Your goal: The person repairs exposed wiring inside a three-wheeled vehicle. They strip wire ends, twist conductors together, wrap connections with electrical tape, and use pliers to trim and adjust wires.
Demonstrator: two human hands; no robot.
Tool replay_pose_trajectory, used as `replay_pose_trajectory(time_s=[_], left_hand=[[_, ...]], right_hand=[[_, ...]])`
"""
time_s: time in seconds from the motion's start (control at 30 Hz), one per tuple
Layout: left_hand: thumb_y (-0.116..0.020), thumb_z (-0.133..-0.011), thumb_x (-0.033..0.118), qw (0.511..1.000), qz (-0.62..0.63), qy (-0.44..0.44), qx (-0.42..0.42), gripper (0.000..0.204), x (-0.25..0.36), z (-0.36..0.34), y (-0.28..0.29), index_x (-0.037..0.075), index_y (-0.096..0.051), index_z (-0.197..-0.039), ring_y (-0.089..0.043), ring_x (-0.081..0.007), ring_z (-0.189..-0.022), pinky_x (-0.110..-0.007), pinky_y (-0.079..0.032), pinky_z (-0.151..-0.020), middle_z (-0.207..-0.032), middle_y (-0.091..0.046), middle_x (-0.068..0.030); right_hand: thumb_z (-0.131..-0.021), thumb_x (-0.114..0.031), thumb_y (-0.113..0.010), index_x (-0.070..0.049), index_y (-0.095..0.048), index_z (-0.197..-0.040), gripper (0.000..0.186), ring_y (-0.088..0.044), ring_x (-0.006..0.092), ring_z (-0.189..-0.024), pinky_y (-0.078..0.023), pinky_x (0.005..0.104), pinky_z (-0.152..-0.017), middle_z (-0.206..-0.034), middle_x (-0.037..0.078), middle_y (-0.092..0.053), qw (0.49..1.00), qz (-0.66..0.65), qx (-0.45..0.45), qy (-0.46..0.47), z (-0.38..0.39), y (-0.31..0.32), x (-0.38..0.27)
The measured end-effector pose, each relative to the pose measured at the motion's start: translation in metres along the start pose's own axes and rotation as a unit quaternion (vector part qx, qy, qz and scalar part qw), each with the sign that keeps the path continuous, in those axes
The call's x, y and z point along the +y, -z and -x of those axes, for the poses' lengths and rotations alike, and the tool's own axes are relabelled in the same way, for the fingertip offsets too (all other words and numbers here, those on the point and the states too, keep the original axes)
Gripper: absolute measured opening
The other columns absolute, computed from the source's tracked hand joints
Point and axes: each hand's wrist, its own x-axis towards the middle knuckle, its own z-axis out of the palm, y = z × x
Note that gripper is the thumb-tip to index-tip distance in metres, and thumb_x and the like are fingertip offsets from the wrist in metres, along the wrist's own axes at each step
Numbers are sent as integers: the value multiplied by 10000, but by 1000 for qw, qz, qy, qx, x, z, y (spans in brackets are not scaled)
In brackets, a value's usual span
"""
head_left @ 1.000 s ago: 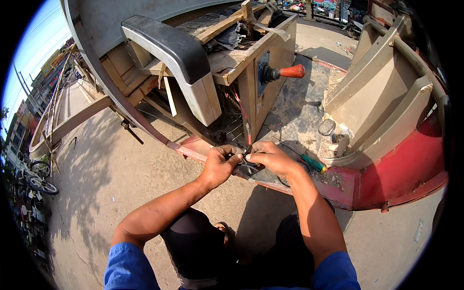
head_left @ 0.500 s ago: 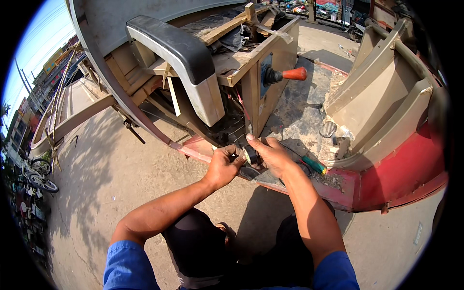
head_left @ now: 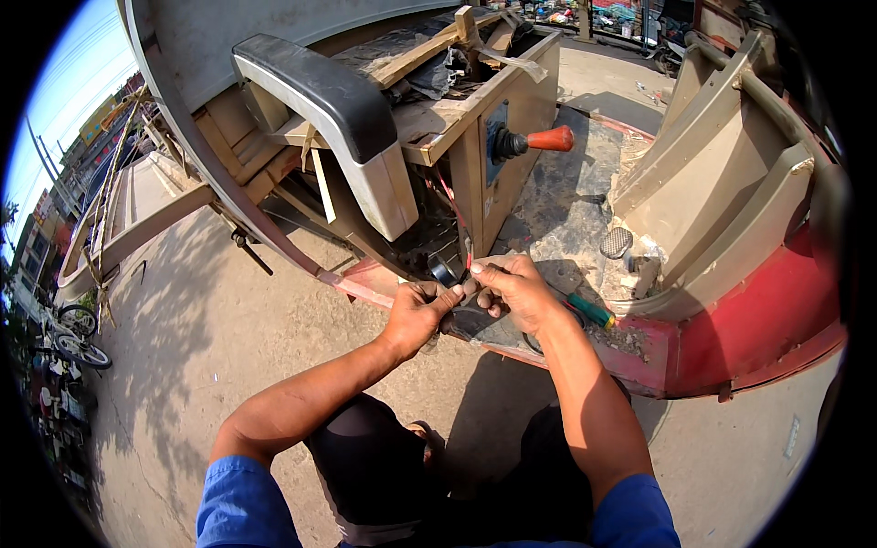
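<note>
My left hand (head_left: 416,313) is closed, thumb and fingers pinched, at a roll of black electrical tape (head_left: 442,268) that stands just above its fingertips. Beside it, my right hand (head_left: 517,294) pinches the lower end of a red wire (head_left: 470,245) between thumb and forefinger, its other fingers curled. The wire hangs down from inside the tan box frame (head_left: 470,187). Both hands almost touch at the vehicle's floor edge. Exactly where the tape meets the wire is hidden by the fingers.
A green-handled screwdriver (head_left: 592,310) lies on the floor panel right of my right hand. Above stand a black-and-grey armrest (head_left: 320,96) and a lever with a red knob (head_left: 550,139). A round metal pedal (head_left: 617,243) and a tan panel (head_left: 699,192) are at the right.
The tape roll has moved up and left, from between my hands to above my left fingers. My left hand has turned a little, and my right fingers now pinch the red wire more visibly.
</note>
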Motion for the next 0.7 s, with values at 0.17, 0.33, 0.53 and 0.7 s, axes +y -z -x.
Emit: replay_pose_trajectory(time_s=[0.17, 0.33, 0.53, 0.7], left_hand=[[-498, -1038, 297, 993, 113, 43, 6, 351, -1, -3, 0, -2, -613, -895, -512, -148, -492, -272, -365, -436, -714, -629, -93], [-481, -1045, 298, 984, 159, 84, 0, 370, 0, -2, 1, 9, -594, -844, -510, -159, -486, -273, -343, -417, -693, -613, -105], [-546, -1021, 237, 985, 137, 107, 11, 337, 1, -1, 8, 25, -582, -761, -443, -132, -467, -278, -295, -419, -614, -543, -68], [-588, -1000, 211, 990, 102, 92, 22, 341, 3, 1, 7, 34, -571, -709, -367, -106, -464, -286, -252, -434, -574, -486, -25]], right_hand=[[-922, -130, -662, 21, -646, -1157, 280, -553, 85, -622, -432, 232, -498, -826, 21, -639, 999, 26, 38, -5, -2, -5, 10], [-911, -101, -653, 6, -645, -1174, 285, -546, 78, -678, -436, 243, -510, -846, 14, -647, 996, 81, -15, -31, -3, -9, 23], [-941, -175, -657, 33, -663, -1095, 259, -628, 150, -793, -526, 320, -639, -936, 84, -689, 956, 294, 8, 10, -2, -10, 24], [-956, -218, -660, 45, -655, -1095, 297, -662, 188, -860, -575, 339, -717, -994, 103, -679, 961, 267, -44, -49, -2, 3, 24]])
